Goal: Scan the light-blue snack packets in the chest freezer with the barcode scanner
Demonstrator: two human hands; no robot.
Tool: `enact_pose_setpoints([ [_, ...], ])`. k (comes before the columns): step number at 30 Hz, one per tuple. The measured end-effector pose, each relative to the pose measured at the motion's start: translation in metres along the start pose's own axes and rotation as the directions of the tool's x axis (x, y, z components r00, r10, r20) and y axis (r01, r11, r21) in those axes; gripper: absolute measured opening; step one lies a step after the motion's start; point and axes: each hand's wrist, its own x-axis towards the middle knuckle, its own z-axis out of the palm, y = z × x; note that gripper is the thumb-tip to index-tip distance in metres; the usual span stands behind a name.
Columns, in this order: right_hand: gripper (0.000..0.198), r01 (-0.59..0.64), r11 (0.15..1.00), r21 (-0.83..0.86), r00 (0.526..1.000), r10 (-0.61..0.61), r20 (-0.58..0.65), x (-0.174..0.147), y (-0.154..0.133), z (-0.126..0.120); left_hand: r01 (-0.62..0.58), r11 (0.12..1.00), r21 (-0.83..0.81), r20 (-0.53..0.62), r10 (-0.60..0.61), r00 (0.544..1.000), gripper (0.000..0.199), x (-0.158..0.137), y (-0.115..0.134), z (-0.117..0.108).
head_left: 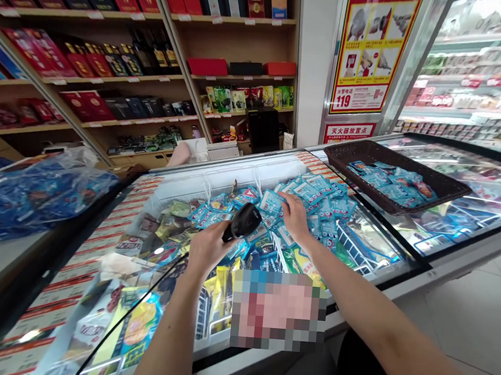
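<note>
My left hand (pixel 206 245) is wrapped around the handle of a black handheld barcode scanner (pixel 246 221), its head pointing right over the chest freezer (pixel 182 176). A black cable trails from it toward the lower left. Over a pile of blue ice-cream packets (pixel 315 192), my right hand (pixel 295 217) has its fingertips closed on the edge of one blue packet (pixel 270 202). More packets lie around and beneath this hand, some on white wire baskets (pixel 278 250). Yellow wrappers (pixel 220 289) stand in a basket below the scanner.
A brown tray (pixel 405 205) of blue packets rests on the freezer's right side. Blue packs in clear plastic (pixel 37 194) lie at the left. Behind are shelves (pixel 237 81) of boxed goods and a lit display fridge (pixel 472 72). A pixelated patch hides the freezer's front edge.
</note>
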Motion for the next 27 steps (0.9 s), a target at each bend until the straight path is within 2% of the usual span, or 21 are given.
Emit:
enact_pose_setpoints([
  [20,0.039,0.005,1.0,-0.016,1.0,-0.005,0.013,-0.0025,-0.001,0.0017,-0.054,0.998,0.021,0.03,0.054,0.998,0.035,-0.0007,0.0067,-0.001],
  [27,0.039,-0.003,1.0,-0.027,1.0,0.002,-0.008,-0.0033,-0.0035,0.0001,0.001,1.0,-0.018,-0.022,-0.001,1.0,0.036,-0.0043,-0.003,-0.0014],
])
